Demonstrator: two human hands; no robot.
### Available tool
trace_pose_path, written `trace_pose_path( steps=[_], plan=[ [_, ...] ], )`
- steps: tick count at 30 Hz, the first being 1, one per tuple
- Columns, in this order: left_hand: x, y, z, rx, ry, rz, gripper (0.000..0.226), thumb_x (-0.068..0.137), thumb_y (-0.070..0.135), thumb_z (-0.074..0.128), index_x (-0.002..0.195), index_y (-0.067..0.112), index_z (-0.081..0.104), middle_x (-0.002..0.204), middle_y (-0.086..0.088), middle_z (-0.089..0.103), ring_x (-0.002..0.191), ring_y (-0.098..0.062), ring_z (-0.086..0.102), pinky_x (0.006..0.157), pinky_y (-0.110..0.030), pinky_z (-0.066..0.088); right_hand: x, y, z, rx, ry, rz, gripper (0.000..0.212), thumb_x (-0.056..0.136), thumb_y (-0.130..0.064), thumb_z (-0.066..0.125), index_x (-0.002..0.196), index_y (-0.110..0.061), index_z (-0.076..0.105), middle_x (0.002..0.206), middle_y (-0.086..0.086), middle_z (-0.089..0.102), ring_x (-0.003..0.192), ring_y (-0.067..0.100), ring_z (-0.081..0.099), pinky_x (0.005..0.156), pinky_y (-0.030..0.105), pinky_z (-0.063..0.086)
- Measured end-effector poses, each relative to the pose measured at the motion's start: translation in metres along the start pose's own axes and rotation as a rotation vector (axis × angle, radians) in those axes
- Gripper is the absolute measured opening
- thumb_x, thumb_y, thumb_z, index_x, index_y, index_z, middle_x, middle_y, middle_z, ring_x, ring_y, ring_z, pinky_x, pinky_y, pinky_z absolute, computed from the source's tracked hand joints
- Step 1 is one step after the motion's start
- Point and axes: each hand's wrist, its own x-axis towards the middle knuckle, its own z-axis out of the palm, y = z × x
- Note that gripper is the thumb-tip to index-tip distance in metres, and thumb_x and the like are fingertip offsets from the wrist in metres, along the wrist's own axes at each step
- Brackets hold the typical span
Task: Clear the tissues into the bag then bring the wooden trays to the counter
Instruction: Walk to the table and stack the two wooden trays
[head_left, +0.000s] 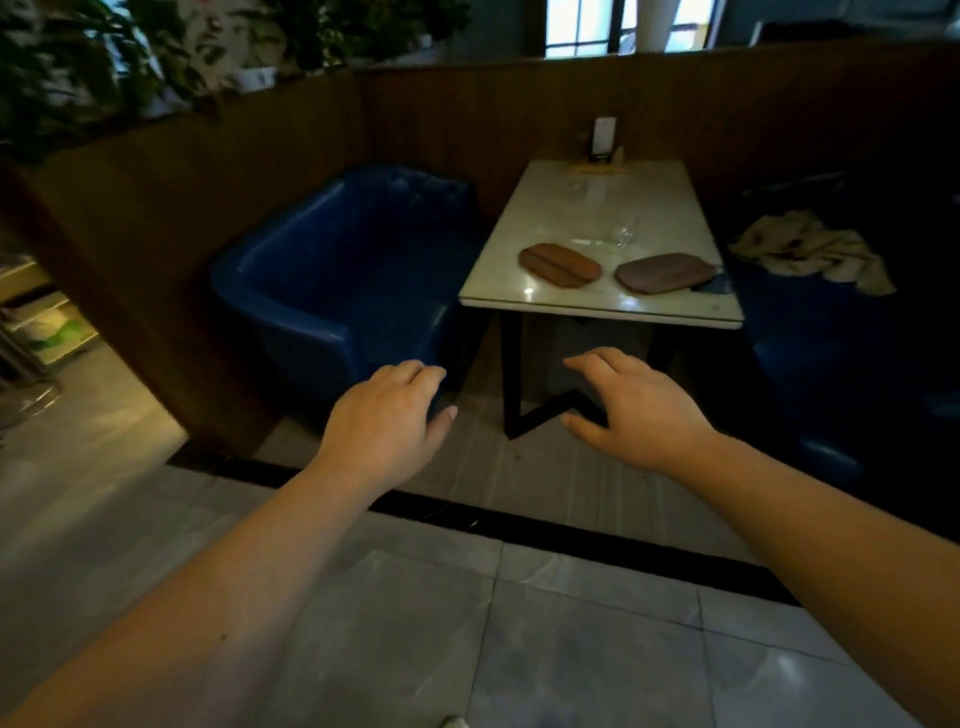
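Two oval wooden trays lie side by side near the front edge of a white marble table (519, 296): a reddish-brown tray (560, 265) on the left and a darker tray (666, 273) on the right. Something clear, maybe a glass or plastic wrap (621, 236), sits behind them. No tissues or bag are plainly visible. My left hand (387, 421) and my right hand (636, 410) are stretched out in front of me, below and short of the table, fingers apart, holding nothing.
A blue armchair (332, 270) stands left of the table and a dark blue seat (831, 338) on the right holds a crumpled beige cloth (810, 249). A wooden partition (208, 171) with plants wraps the booth. A black floor strip (571, 540) marks a step. A card holder (604, 137) stands at the table's far end.
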Motion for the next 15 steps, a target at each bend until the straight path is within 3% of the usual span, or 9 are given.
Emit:
trace_pose_path(
  steps=[9,15],
  plan=[
    [0.161,-0.062,0.051,-0.063,-0.061,0.119,0.049,0.094,0.045,0.043,0.135,0.019,0.044,0.133,0.0,0.053,0.118,-0.02,0.051,0.08,-0.037,0.051,0.117,0.039,0.01,-0.024,-0.02,0.176,0.069,0.085,-0.056,0.056,0.144,-0.03,0.033,0.146,-0.004,0.042,0.129,0.019,0.045,0.101,0.038,0.044],
    [0.256,-0.067,0.086,-0.075,-0.06,0.176,0.046,0.093,0.044,0.046,0.131,0.019,0.048,0.129,-0.002,0.056,0.115,-0.021,0.053,0.079,-0.037,0.05,0.178,0.09,0.022,-0.009,-0.001,0.267,0.069,0.085,-0.055,0.058,0.144,-0.029,0.033,0.145,-0.003,0.043,0.127,0.019,0.047,0.099,0.037,0.045]
  ],
)
